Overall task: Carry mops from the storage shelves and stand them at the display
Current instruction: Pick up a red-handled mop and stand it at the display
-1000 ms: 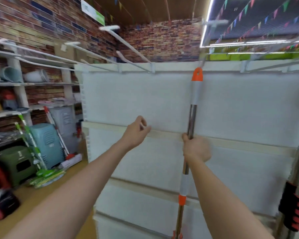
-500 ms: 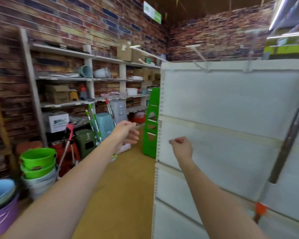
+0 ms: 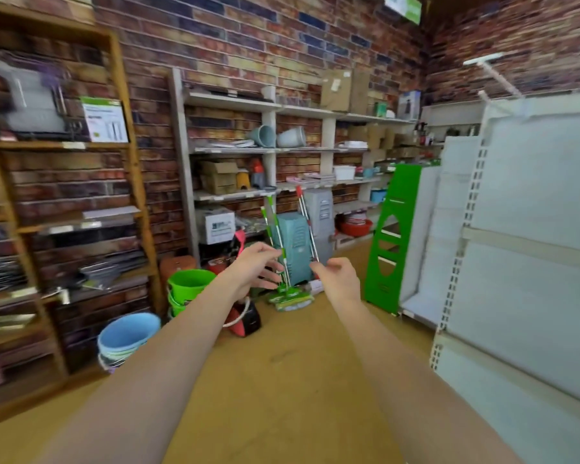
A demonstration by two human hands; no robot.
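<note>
Two green-and-white mops (image 3: 271,226) lean against the grey storage shelves (image 3: 235,149), their flat green heads (image 3: 290,298) on the floor. A red-and-white mop (image 3: 305,219) leans beside them, in front of a teal bin (image 3: 295,242). My left hand (image 3: 257,267) and my right hand (image 3: 337,277) are both stretched forward, empty, fingers apart, well short of the mops. The white display panel (image 3: 533,229) stands at my right. The orange-tipped mop is out of view.
Stacked green buckets (image 3: 188,286) and a blue tub (image 3: 128,333) sit on the floor at left. A black and red item (image 3: 248,321) lies near them. A green stand (image 3: 390,236) is beside the white shelving. A wooden rack (image 3: 64,212) fills the left.
My right hand let go of the orange-tipped mop at the display panel. The view swung left toward the storage shelves, and both hands now reach forward empty.
</note>
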